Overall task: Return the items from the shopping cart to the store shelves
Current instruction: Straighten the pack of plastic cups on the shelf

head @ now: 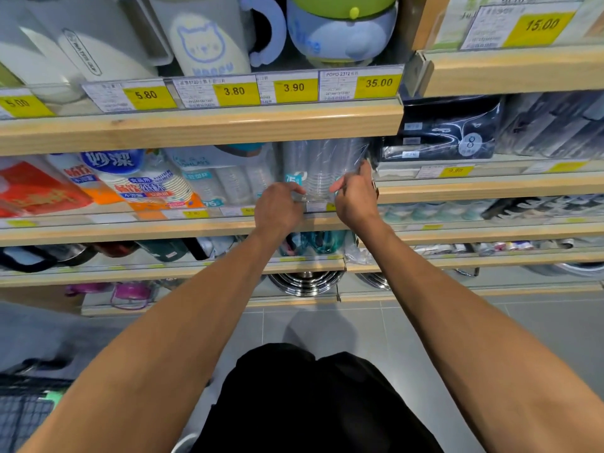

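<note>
A clear plastic pack of stacked transparent cups [322, 171] lies on the second wooden shelf [202, 228], its near end at the shelf's front lip. My left hand [277, 207] pinches the pack's near left corner. My right hand [354, 196] grips its right side, fingers curled on the wrapping. Both arms reach forward from below. The far end of the pack is hidden under the shelf above. A corner of the dark mesh shopping cart [23, 413] shows at the bottom left.
More cup packs [153, 186] fill the same shelf to the left. Jugs and mugs [202, 40] stand on the top shelf behind yellow price tags. Dark tissue packs [447, 132] sit right. Lower shelves hold bottles and steel pots [305, 282]. Grey tiled floor below.
</note>
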